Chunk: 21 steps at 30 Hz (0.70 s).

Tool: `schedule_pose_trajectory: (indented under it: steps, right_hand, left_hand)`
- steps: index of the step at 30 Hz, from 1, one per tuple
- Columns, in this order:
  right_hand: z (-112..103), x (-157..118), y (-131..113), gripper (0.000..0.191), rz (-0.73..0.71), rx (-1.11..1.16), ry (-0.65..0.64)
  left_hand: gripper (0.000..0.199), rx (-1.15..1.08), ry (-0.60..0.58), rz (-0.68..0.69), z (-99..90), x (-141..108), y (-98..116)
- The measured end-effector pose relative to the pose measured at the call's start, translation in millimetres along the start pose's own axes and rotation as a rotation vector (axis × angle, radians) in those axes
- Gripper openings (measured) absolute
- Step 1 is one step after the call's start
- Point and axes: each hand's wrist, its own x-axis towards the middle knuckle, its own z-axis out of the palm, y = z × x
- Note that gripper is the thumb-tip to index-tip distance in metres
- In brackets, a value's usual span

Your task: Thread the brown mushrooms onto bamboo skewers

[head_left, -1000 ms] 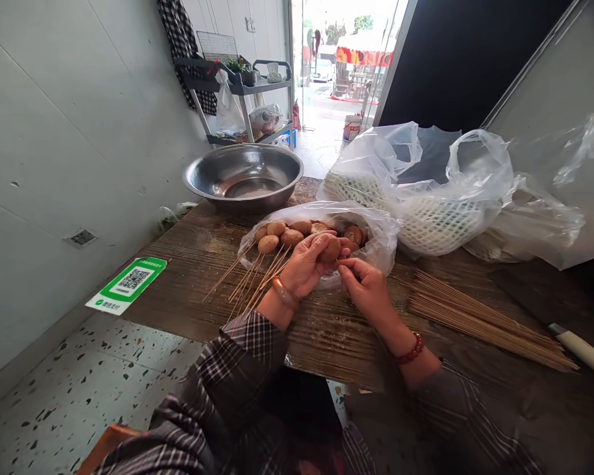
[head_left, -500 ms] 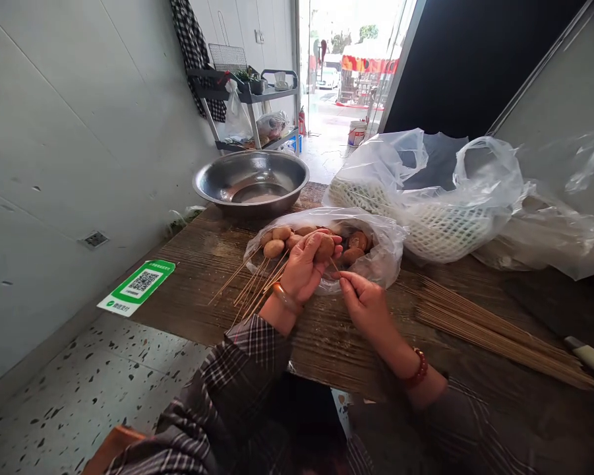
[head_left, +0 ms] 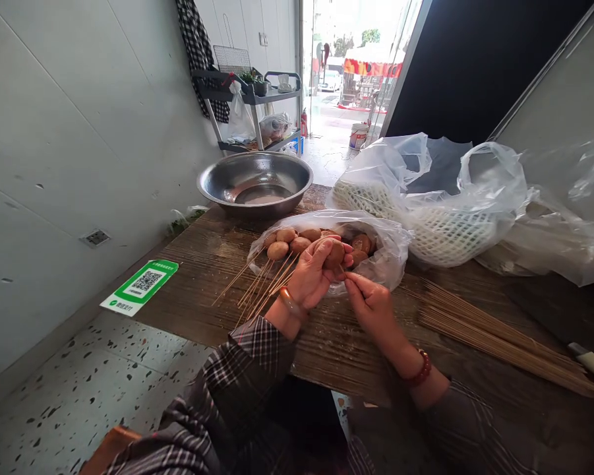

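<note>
My left hand [head_left: 318, 270] is closed around a round brown piece of food [head_left: 334, 254], possibly a mushroom cap or braised egg. In my right hand [head_left: 373, 305], thumb and fingers pinch a thin bamboo skewer [head_left: 341, 269] whose tip meets the underside of that piece. Both hands are over the front of an opened clear plastic bag [head_left: 393, 241]. Inside it are loose brown pieces [head_left: 360, 243]. Several skewered brown pieces [head_left: 277, 251] lie at the bag's left side, their sticks [head_left: 256, 284] pointing toward me.
Behind the bag stands a wide steel basin [head_left: 255, 206]. White plastic bags with foam-netted goods [head_left: 449, 231] fill the back right. A bundle of bamboo skewers [head_left: 494, 336] and a knife handle [head_left: 593, 364] lie right. A green QR card [head_left: 141, 287] is at the table's left edge.
My right hand has come slightly closer to my left, and less of the skewer shows between them. The view has shifted a little.
</note>
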Motion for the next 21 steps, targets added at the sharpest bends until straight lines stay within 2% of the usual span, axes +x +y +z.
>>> schedule_pose_trajectory:
  steps: [9,21]
  right_hand:
    - [-1,4,-1,0.030,-0.008,-0.015,0.033]
    - [-3,9,-5,0.033,0.124,0.115,-0.041]
  left_hand:
    - [0.042,0.010,-0.089,0.009,2.9,-4,-11]
    - [0.049,0.001,-0.068,-0.006,0.5,-4,-4]
